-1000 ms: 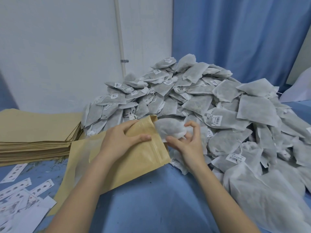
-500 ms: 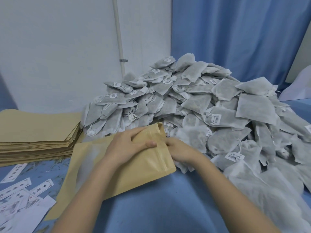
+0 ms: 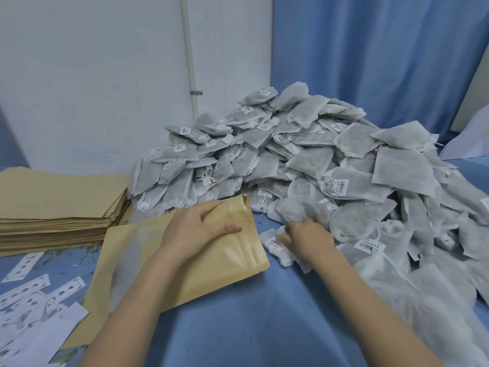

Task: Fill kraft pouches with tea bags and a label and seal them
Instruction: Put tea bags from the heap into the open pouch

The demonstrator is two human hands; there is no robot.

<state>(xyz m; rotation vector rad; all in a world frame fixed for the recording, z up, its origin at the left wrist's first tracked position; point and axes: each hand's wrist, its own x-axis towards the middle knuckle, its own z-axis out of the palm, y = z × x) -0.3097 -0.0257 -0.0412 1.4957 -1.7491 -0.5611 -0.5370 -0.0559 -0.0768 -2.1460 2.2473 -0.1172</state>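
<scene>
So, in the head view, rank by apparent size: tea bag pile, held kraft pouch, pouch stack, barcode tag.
1. Tea bag pile
2. Held kraft pouch and pouch stack: alike; nearness favours the pouch
3. Barcode tag

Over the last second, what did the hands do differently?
The right hand pushed the tea bag it pinched into the kraft pouch, let go, and moved right to the edge of the tea bag pile, where it now takes hold of another tea bag. The left hand kept holding the pouch's mouth.
</scene>
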